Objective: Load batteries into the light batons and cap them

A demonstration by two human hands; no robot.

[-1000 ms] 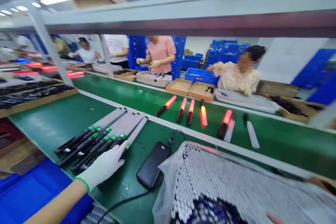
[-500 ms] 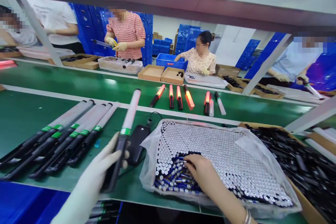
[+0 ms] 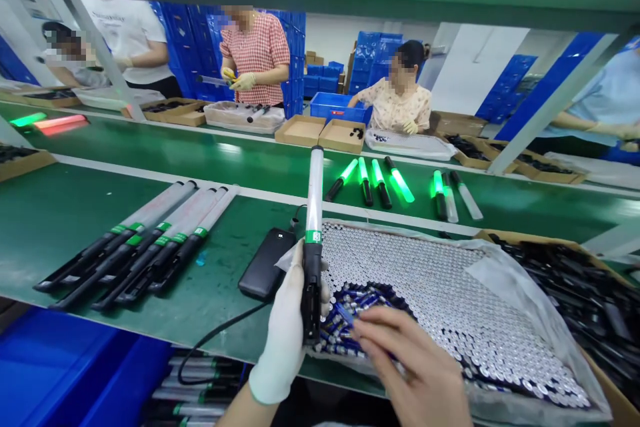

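My left hand, in a white glove, is wrapped round the black handle of a light stick with a clear tube and green band. The stick stands nearly upright, its handle slot facing me. My bare right hand pinches a blue battery just right of that handle. Below and behind it, a plastic-lined tray holds densely packed batteries, with loose blue ones in a hollow. Several similar sticks lie side by side on the left of the green bench.
A black power bank with a cable lies left of the tray. A carton of black parts is at the right. Green-lit sticks rest on the far belt. People work beyond it. A blue bin is at the lower left.
My left hand has brought the stick right, beside the battery tray, and more upright. My right hand has lifted away from the loose batteries with one. The far sticks' glow went from red to green.
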